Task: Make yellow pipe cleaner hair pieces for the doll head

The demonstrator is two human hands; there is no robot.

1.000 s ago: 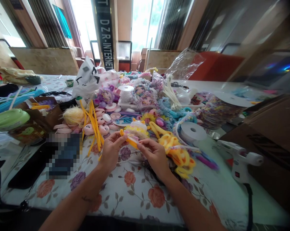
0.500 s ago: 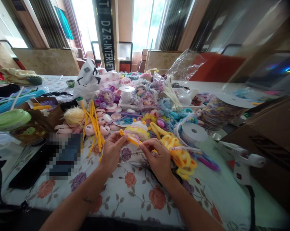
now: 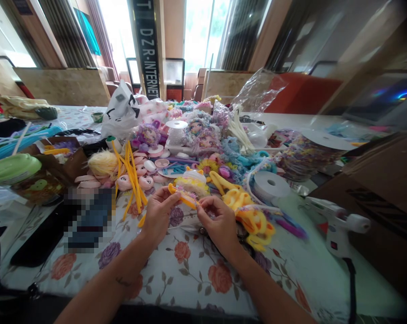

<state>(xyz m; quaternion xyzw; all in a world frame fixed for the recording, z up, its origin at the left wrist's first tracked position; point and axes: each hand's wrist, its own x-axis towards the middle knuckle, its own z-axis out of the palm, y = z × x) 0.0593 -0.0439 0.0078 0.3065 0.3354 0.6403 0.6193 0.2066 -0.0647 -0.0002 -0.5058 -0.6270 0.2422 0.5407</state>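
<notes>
Both my hands meet over the flowered tablecloth [image 3: 190, 274] near the table's front. My left hand [image 3: 158, 213] pinches one end of a yellow pipe cleaner [image 3: 183, 196] wrapped with a strip of colourful trim. My right hand [image 3: 219, 222] pinches the other end, its fingers closed tight on the strip. Just behind them lies a small yellow-and-white craft piece [image 3: 192, 180], and to the right a heap of yellow fuzzy shapes [image 3: 249, 213].
A white glue gun [image 3: 336, 222] stands at the right with its cord trailing down. A white ribbon spool [image 3: 270, 184], loose yellow pipe cleaners [image 3: 131, 175], pink doll faces [image 3: 144, 180], doll heads [image 3: 203, 135] and bags crowd the middle. A cardboard box [image 3: 386, 180] sits at the far right.
My right hand has slid left along the pipe cleaner, closer to my left hand. The strip between them is shorter and tilted a little more.
</notes>
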